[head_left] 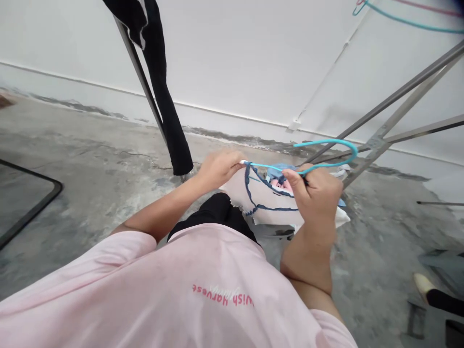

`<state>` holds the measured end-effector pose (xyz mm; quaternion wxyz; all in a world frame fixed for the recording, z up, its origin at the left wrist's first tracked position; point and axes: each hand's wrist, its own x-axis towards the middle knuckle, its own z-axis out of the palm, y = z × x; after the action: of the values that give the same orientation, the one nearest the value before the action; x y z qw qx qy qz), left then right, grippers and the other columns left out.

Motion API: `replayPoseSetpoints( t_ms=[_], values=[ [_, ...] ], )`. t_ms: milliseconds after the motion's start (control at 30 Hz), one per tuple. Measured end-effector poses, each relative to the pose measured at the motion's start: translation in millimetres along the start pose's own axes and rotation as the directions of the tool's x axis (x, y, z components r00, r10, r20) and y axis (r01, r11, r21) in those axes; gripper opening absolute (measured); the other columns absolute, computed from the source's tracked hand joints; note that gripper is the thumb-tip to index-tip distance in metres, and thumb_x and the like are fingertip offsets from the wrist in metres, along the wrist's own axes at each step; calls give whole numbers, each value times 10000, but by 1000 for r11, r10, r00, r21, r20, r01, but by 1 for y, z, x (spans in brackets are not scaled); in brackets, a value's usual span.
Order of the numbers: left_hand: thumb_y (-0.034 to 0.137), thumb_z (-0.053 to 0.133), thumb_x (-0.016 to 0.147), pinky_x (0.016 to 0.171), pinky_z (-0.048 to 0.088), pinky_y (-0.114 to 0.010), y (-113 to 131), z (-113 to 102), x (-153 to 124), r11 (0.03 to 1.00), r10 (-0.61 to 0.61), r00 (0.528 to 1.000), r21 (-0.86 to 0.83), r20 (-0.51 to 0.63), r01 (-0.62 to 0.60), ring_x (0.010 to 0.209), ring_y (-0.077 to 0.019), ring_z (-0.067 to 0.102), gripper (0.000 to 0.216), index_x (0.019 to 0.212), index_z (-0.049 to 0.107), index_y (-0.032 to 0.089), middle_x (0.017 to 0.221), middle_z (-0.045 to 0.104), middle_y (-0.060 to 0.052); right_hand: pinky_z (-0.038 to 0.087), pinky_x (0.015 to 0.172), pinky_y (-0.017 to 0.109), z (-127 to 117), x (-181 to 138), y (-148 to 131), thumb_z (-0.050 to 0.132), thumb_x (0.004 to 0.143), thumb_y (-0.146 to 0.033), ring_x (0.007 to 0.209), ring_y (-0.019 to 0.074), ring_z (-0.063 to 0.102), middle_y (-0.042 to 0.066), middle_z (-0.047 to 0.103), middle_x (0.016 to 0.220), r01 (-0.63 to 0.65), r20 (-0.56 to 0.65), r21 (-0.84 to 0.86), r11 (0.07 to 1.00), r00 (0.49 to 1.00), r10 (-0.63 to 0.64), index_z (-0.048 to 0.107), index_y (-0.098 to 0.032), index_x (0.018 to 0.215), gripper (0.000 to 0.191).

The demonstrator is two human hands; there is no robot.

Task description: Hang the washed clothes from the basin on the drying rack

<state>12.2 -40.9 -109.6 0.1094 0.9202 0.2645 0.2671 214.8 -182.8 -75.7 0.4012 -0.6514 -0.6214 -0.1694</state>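
The right hand [319, 191] is closed around the neck of a blue hanger [326, 153], with the hook curving up and to the right above the knuckles. The left hand [219, 166] pinches the hanger's left tip together with the edge of a white garment [268, 212]. The garment, trimmed with dark blue cord, hangs between both hands, in front of the pink shirt [188, 290] and above the concrete floor [90, 164]. A black cloth [170, 125] hangs from a grey rack [391, 99] to the left of the hands. Further rack bars run to the right. A second blue hanger [406, 20] sits at the upper right. A shoe [422, 285] lies at the lower right.
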Motion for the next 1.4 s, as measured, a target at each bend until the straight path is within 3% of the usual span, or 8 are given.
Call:
replayPoseSetpoints(
  t_ms=[200,400,533,733,933,1100,1267,1400],
  values=[
    [394,400,1035,822,464,-302,3,0,-5,999,-21,992,-29,-127,17,962,-212,672,372,1035,727,216,1003,742,-60,326,599,286,7,3,-3,495,957,-615,576,130,449,16,527,589,29,17,62,998,999,-30,517,-194,593,557],
    [450,388,1026,927,512,-338,-32,-18,-9,976,-207,885,-151,-417,158,1022,-215,666,398,1069,718,233,1084,733,-69,429,820,322,-11,-7,37,535,957,-522,867,199,616,50,706,880,-86,15,48,995,996,86,708,-216,907,355],
    [518,358,1026,913,533,-340,-45,-21,-13,972,-230,881,-145,-414,186,1022,-217,670,441,1060,712,258,1077,733,-65,444,752,304,-11,-19,55,545,947,-484,805,189,624,35,703,846,-193,80,108,975,979,185,714,-237,903,302],
    [495,370,1034,949,518,-327,-42,-13,-15,978,-200,903,-128,-380,163,1045,-208,670,425,1072,708,239,1094,734,-65,473,794,332,-7,-21,51,609,933,-413,796,197,644,38,716,820,-132,44,218,967,991,125,737,-239,835,237],
    [437,414,1024,930,505,-328,-46,-10,-14,993,-115,925,-59,-363,101,1009,-209,676,373,1089,717,230,1021,740,-73,507,830,359,4,-22,58,670,900,-361,822,213,672,44,727,813,-127,-186,292,948,965,187,764,-226,830,178],
    [401,411,1021,905,504,-342,-48,-5,-14,991,-110,925,30,-363,129,1004,-221,674,357,1120,716,244,1023,741,-72,490,809,357,0,-23,46,691,887,-299,788,229,662,83,718,769,-96,-496,231,968,844,202,767,-184,788,170],
    [411,417,1033,911,520,-319,-42,-6,-15,979,-203,849,-113,-488,169,983,-191,668,342,1068,718,252,1040,737,-45,457,956,395,-14,-26,31,657,921,-344,969,251,684,90,745,950,60,-330,262,963,943,31,784,-213,941,183],
    [447,499,1002,878,529,-318,-41,-9,-13,978,-190,744,-194,-640,82,937,-194,666,314,1001,728,233,983,723,-39,460,928,388,-13,-34,41,656,913,-431,1023,246,661,73,731,1043,-62,-292,188,980,949,116,758,-225,1071,279]
  ],
)
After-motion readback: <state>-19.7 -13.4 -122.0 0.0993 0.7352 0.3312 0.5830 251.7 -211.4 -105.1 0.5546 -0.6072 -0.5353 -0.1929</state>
